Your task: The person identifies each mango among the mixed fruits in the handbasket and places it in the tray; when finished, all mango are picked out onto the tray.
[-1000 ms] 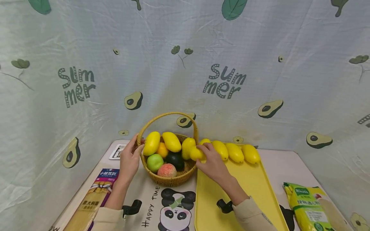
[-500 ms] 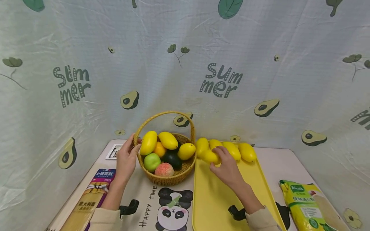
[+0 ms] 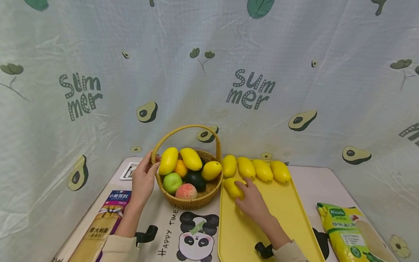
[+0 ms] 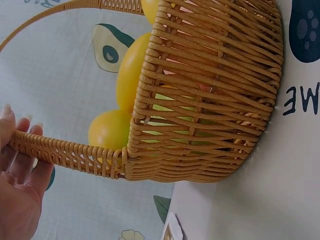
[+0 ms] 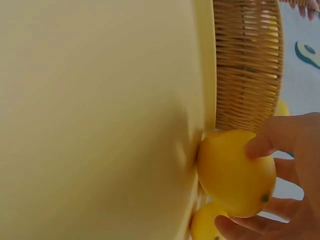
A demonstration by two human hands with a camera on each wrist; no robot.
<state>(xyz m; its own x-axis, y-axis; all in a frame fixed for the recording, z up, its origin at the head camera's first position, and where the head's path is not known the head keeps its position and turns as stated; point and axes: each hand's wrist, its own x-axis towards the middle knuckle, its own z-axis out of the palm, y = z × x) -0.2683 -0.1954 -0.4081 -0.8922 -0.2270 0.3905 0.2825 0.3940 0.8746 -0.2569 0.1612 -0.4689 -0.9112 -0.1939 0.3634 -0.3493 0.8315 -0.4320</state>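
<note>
My left hand (image 3: 144, 178) holds the handle of the wicker basket (image 3: 193, 203) at its left side; in the left wrist view its fingers and thumb wrap the woven handle (image 4: 65, 152). Inside the basket lie several yellow mangoes (image 3: 191, 159), a green apple (image 3: 172, 183), a peach (image 3: 186, 191), an orange (image 3: 181, 168) and a dark avocado (image 3: 195, 181). My right hand (image 3: 253, 202) grips another mango (image 5: 235, 172) low at the left edge of the yellow tray (image 3: 262, 222). Behind it, a row of mangoes (image 3: 246, 167) lies along the tray's far end.
A purple-topped pasta packet (image 3: 101, 225) lies on the left of the table. To the right of the tray sits a green and yellow Knorr bag (image 3: 350, 231). A printed card (image 3: 128, 171) is behind my left hand, and a patterned curtain (image 3: 183, 91) hangs behind everything.
My right hand has carried a mango from the basket's right side to the tray, then down toward me, below the row. The left hand keeps its hold on the handle.
</note>
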